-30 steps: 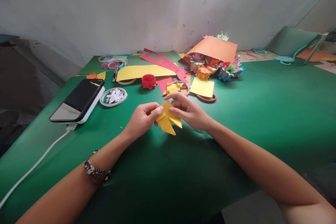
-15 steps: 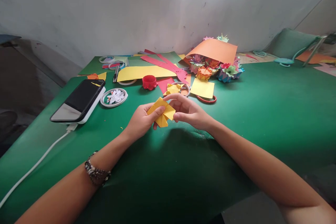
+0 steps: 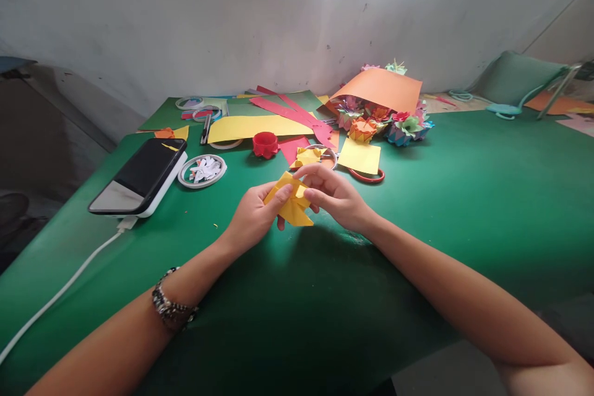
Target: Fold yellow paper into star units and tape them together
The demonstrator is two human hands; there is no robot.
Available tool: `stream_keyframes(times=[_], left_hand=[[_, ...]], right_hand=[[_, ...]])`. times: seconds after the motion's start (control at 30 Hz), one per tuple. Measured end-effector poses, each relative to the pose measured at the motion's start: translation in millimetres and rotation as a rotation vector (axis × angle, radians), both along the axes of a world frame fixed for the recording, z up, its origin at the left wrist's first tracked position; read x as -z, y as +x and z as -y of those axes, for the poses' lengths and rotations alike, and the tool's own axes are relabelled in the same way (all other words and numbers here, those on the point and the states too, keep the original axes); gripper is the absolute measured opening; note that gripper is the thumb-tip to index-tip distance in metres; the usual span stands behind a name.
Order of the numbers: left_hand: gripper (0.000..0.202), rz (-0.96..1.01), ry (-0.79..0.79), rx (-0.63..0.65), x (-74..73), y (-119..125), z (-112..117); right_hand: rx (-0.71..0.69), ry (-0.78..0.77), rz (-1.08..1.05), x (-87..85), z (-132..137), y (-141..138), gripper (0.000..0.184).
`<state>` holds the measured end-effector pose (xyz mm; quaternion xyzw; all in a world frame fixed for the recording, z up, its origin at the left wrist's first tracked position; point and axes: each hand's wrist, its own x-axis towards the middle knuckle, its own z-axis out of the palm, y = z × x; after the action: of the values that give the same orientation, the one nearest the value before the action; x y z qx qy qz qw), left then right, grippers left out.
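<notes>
A creased piece of yellow folded paper [image 3: 297, 211] is held in the air above the green table. My left hand [image 3: 256, 213] pinches its left side, thumb on top and fingers beneath. At its right edge, my right hand [image 3: 335, 199] grips a small turned-over flap between thumb and fingers. Just beyond my hands lie a yellow folded paper piece [image 3: 308, 156], a flat yellow paper square [image 3: 360, 155] and red-handled scissors [image 3: 370, 178], partly covered by the square. A red paper cup shape [image 3: 265, 145] stands behind my left hand.
A phone [image 3: 137, 176] rests on a white block with a white cable [image 3: 69, 288] at left. Beside it, a tape ring [image 3: 202, 171] holds white scraps. Behind are a cutter [image 3: 205, 129], coloured sheets [image 3: 260, 129] and paper flowers [image 3: 408, 129] under an orange sheet [image 3: 378, 90].
My right thumb has moved left onto the yellow paper, turning a small flap over. The paper's lower part now spreads further right. My left hand keeps its hold.
</notes>
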<state>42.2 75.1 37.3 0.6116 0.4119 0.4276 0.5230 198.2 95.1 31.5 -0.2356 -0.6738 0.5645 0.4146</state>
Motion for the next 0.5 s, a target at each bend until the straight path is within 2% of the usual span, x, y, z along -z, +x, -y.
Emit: stream_keyframes(times=[0.27, 0.5], left_hand=[[0.031, 0.005, -0.002, 0.011, 1.4, -1.3, -0.2], [0.027, 0.006, -0.143, 0.101, -1.1, -3.9, -3.9]], right_hand=[[0.038, 0.036, 0.059, -0.9, -0.9, 1.8, 0.021], [0.019, 0.091, 0.059, 1.6, -0.6, 1.9, 0.017]])
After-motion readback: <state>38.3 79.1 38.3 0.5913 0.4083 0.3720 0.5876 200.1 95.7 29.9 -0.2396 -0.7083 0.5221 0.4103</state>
